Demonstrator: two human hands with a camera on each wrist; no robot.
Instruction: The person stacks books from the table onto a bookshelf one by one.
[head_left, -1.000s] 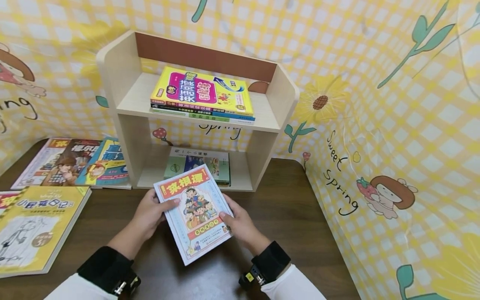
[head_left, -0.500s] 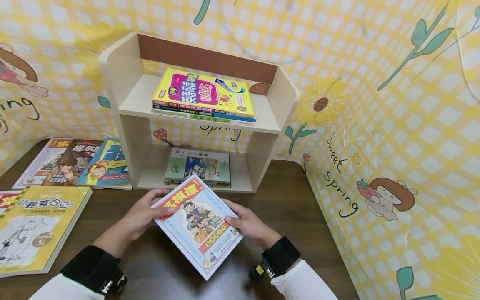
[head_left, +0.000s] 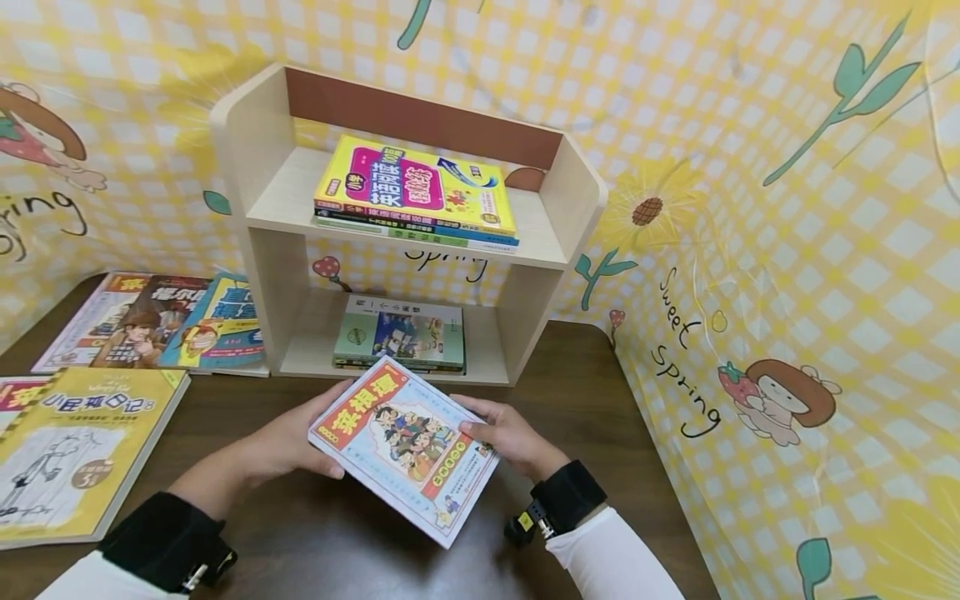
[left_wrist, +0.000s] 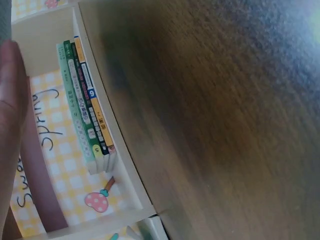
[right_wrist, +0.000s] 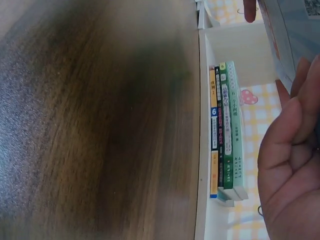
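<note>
1. We see a small wooden shelf (head_left: 255, 225) standing on a dark table (head_left: 600, 433); everything below is placed against that shelf.
2. Just in front of the shelf's lower opening, a picture book (head_left: 405, 446) with a red title band is held tilted above the table.
3. The left hand (head_left: 288, 437) grips the book's left edge, fingers curled under it and thumb on the cover.
4. The right hand (head_left: 506, 433) grasps the book's right edge, thumb on the cover.
5. In the shelf's lower compartment lies a flat stack topped by a green book (head_left: 401, 333).
6. On the shelf's upper board lies a stack topped by a yellow book (head_left: 416, 187).
7. Left of the shelf, comic books (head_left: 150, 321) lie on the table.
</note>
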